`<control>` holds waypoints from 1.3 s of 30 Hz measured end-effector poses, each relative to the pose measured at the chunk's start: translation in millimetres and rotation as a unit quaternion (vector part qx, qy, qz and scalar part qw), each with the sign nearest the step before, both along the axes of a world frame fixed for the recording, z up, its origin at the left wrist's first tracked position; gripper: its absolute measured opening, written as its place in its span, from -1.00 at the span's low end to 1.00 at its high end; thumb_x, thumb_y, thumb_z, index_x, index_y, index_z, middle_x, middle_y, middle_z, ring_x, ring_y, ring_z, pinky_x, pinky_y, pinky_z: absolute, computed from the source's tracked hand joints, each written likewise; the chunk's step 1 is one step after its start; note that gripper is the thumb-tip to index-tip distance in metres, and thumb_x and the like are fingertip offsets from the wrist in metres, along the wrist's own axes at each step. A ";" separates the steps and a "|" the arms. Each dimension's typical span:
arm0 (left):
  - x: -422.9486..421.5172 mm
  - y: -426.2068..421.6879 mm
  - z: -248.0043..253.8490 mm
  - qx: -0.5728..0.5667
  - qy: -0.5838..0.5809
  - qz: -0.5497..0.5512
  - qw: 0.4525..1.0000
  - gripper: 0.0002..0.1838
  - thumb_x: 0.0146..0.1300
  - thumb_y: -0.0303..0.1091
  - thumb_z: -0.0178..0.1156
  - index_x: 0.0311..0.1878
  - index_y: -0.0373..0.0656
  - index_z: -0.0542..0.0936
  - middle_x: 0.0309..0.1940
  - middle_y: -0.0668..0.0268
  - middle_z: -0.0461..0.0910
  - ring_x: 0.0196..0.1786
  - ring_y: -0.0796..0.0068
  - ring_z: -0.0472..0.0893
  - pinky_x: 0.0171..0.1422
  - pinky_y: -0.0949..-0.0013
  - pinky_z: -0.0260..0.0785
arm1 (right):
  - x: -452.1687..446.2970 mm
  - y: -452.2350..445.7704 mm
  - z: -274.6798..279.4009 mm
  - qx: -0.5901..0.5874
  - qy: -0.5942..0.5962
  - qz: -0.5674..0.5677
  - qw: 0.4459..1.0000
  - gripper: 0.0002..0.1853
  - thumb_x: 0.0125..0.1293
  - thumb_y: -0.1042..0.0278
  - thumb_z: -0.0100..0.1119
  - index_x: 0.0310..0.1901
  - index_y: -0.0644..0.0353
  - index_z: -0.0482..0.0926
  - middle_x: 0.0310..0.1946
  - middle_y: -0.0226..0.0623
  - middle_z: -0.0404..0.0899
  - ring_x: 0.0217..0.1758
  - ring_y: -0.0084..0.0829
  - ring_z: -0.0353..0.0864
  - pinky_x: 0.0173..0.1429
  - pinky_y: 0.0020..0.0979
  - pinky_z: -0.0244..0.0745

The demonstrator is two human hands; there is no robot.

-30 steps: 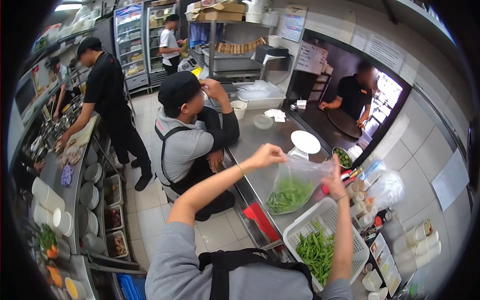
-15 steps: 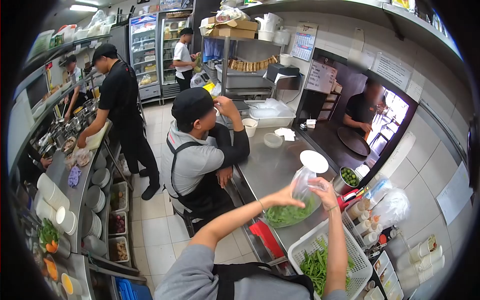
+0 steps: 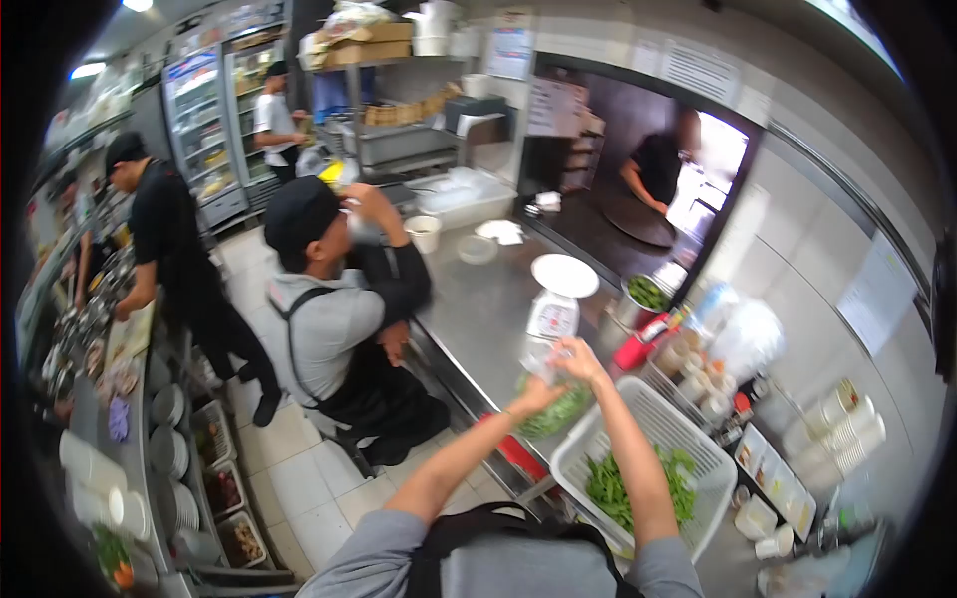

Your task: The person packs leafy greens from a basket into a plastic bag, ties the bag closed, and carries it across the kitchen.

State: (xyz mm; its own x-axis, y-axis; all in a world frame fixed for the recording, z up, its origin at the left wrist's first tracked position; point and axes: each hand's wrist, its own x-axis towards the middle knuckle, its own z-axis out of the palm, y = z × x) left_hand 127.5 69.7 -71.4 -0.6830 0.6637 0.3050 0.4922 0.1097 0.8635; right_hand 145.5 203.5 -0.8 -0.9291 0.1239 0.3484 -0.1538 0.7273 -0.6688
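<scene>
A clear plastic bag of cut green vegetables rests on the steel counter in front of me. My left hand is closed on the bag's gathered neck. Close above it, my right hand pinches the top of the same bag; some fingers are blurred. Just behind the bag stands a kitchen scale with a round white pan. Under my right forearm is a white perforated basket holding more loose greens.
A co-worker in a grey shirt sits at the counter's left side. A metal pot of green limes stands right of the scale. Bottles and cups line the wall. Another person is beyond the serving window.
My hands have come down and closer together, gathering the bag's top, which was held up and wider before. The scale's dial now shows. My view has shifted rightward.
</scene>
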 end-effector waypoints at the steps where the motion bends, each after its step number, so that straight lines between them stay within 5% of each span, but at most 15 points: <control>1: 8.5 -12.0 32.7 0.041 -0.018 -0.022 0.999 -0.26 0.06 0.00 0.23 0.19 -0.29 0.26 0.14 0.03 0.33 0.18 0.19 0.33 0.24 0.21 0.16 | -6.3 10.3 -0.6 -0.003 0.070 0.000 0.998 -0.59 -0.21 0.22 0.44 -0.29 0.17 0.55 -0.29 -0.22 0.57 -0.16 -0.33 0.54 -0.06 -0.35 0.41; 3: 0.5 -27.3 89.9 0.123 -0.060 -0.128 0.982 -0.42 0.11 -0.13 0.22 0.12 -0.27 0.36 0.07 0.16 0.41 0.11 0.40 0.38 0.19 0.33 0.21 | 3.0 7.2 57.4 -0.020 0.045 0.021 0.999 -0.68 -0.23 0.33 0.41 -0.39 0.19 0.52 -0.34 -0.26 0.57 -0.21 -0.34 0.54 -0.08 -0.36 0.40; 6: -17.3 -24.0 125.6 0.193 -0.058 -0.095 0.975 -0.63 0.22 -0.28 0.12 0.06 -0.24 0.44 -0.06 0.30 0.49 0.00 0.55 0.42 0.09 0.43 0.27 | 21.4 -8.5 118.2 -0.009 0.034 -0.030 0.999 -0.72 -0.22 0.37 0.36 -0.37 0.15 0.58 -0.31 -0.28 0.61 -0.11 -0.36 0.58 0.03 -0.37 0.39; 7: -16.6 -25.3 132.6 0.205 -0.064 -0.077 0.974 -0.66 0.24 -0.31 0.09 0.05 -0.24 0.45 -0.09 0.31 0.51 -0.03 0.57 0.45 0.06 0.45 0.29 | 21.8 -10.6 128.7 -0.014 0.009 -0.007 1.000 -0.64 -0.19 0.35 0.37 -0.26 0.11 0.56 -0.23 -0.23 0.59 -0.05 -0.32 0.55 0.08 -0.36 0.37; 10: -38.7 -24.2 140.6 -0.023 -0.073 -0.074 0.994 -0.65 0.25 -0.32 0.09 0.07 -0.24 0.44 -0.18 0.34 0.54 -0.13 0.60 0.49 -0.01 0.51 0.31 | 52.7 -39.4 177.9 -0.149 0.034 0.032 0.988 -0.22 -0.13 0.28 0.40 0.19 -0.02 0.24 0.15 -0.07 0.28 0.24 -0.32 0.27 0.26 -0.42 0.17; 13: -16.5 -34.5 169.4 0.228 -0.177 -0.043 0.957 -0.73 0.22 -0.38 0.09 -0.03 -0.23 0.52 -0.26 0.28 0.59 -0.24 0.53 0.54 -0.09 0.42 0.37 | 67.4 -42.3 174.3 -0.253 0.073 0.112 0.958 0.07 -0.12 0.30 0.43 0.36 0.00 -0.13 0.31 -0.03 -0.02 0.37 -0.35 0.03 0.35 -0.45 0.00; 15: -16.5 -27.9 179.1 0.262 -0.087 -0.057 0.959 -0.78 0.22 -0.43 0.07 -0.08 -0.23 0.57 -0.27 0.30 0.60 -0.20 0.54 0.54 -0.08 0.45 0.37 | 64.2 -32.3 141.0 -0.259 0.061 0.162 0.950 0.18 -0.13 0.35 0.44 0.38 0.07 -0.30 0.34 -0.02 -0.15 0.41 -0.38 -0.07 0.38 -0.45 -0.08; 18: 4.2 -37.1 214.4 0.150 0.125 -0.086 0.977 -0.78 0.26 -0.45 0.02 -0.07 -0.26 0.55 -0.18 0.29 0.58 -0.12 0.56 0.51 0.01 0.49 0.33 | 23.3 -18.5 90.9 -0.202 0.030 0.142 0.968 -0.08 -0.13 0.46 0.40 0.29 0.20 0.08 0.31 -0.18 0.07 0.34 -0.40 0.11 0.33 -0.43 0.05; 21: 1.9 -28.4 216.2 0.227 -0.031 -0.151 0.962 -0.79 0.25 -0.48 0.00 -0.11 -0.23 0.57 -0.20 0.27 0.58 -0.08 0.53 0.50 0.02 0.49 0.31 | 18.7 -18.0 87.9 -0.139 0.007 0.036 0.990 -0.46 -0.07 0.42 0.34 0.04 0.20 0.45 0.08 -0.28 0.43 0.13 -0.44 0.41 0.16 -0.39 0.29; 24: -3.3 -49.9 201.7 0.214 0.160 0.108 0.958 -0.62 0.13 -0.33 0.18 0.02 -0.22 0.46 -0.20 0.21 0.54 -0.17 0.50 0.51 -0.10 0.45 0.35 | 9.2 -6.3 76.9 -0.076 0.023 -0.105 0.991 -0.64 -0.03 0.40 0.31 -0.12 0.16 0.56 -0.22 -0.30 0.61 -0.10 -0.46 0.57 0.01 -0.42 0.42; 26: -17.9 -56.2 173.2 0.193 0.190 0.161 0.949 -0.38 0.00 -0.23 0.33 0.13 -0.20 0.34 -0.20 0.17 0.51 -0.26 0.53 0.51 -0.21 0.46 0.37 | 16.8 -7.9 86.0 -0.112 0.070 -0.088 0.987 -0.56 -0.03 0.39 0.32 -0.03 0.17 0.52 -0.13 -0.27 0.57 -0.04 -0.44 0.54 0.04 -0.43 0.40; 30: -18.1 -44.8 128.8 0.152 -0.106 -0.014 0.983 -0.54 -0.01 -0.35 0.32 -0.01 -0.22 0.44 -0.25 0.28 0.52 -0.32 0.58 0.49 -0.27 0.48 0.35 | 27.1 -29.9 109.7 -0.324 0.119 0.037 0.938 -0.40 -0.02 0.36 0.34 0.11 0.21 0.38 0.00 -0.22 0.49 0.07 -0.40 0.47 0.08 -0.42 0.38; 33: -32.1 -46.4 130.0 0.221 -0.183 -0.005 0.958 -0.68 0.02 -0.47 0.28 -0.11 -0.21 0.50 -0.32 0.37 0.52 -0.30 0.62 0.48 -0.24 0.56 0.33 | 43.9 -30.5 113.0 -0.257 0.224 0.081 0.936 -0.30 -0.04 0.34 0.37 0.17 0.25 0.29 0.05 -0.24 0.43 0.11 -0.44 0.41 0.09 -0.43 0.36; 36: -30.1 -55.5 137.0 0.205 -0.103 0.019 0.973 -0.76 0.06 -0.51 0.24 -0.15 -0.21 0.52 -0.36 0.39 0.55 -0.31 0.64 0.50 -0.22 0.58 0.34 | 39.9 -15.7 79.1 0.035 0.032 -0.067 0.997 -0.33 -0.06 0.33 0.39 0.14 0.24 0.35 -0.02 -0.28 0.49 0.03 -0.51 0.45 0.08 -0.44 0.36; 39: -30.7 -52.9 138.0 0.148 -0.093 -0.010 0.985 -0.76 0.11 -0.48 0.20 -0.11 -0.23 0.52 -0.35 0.40 0.57 -0.28 0.64 0.51 -0.21 0.57 0.35 | 35.5 -18.1 90.8 -0.190 -0.059 0.049 0.979 -0.36 -0.08 0.32 0.41 0.10 0.24 0.41 -0.13 -0.29 0.55 -0.06 -0.53 0.50 0.06 -0.43 0.37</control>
State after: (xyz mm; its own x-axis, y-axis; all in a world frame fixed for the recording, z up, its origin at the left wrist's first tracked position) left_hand 96.7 16.8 66.5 -0.7333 0.5778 0.3584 0.3223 -0.1686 0.9315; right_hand 180.9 185.3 90.0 -0.9740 0.1319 0.1840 -0.1157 0.4082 -0.9055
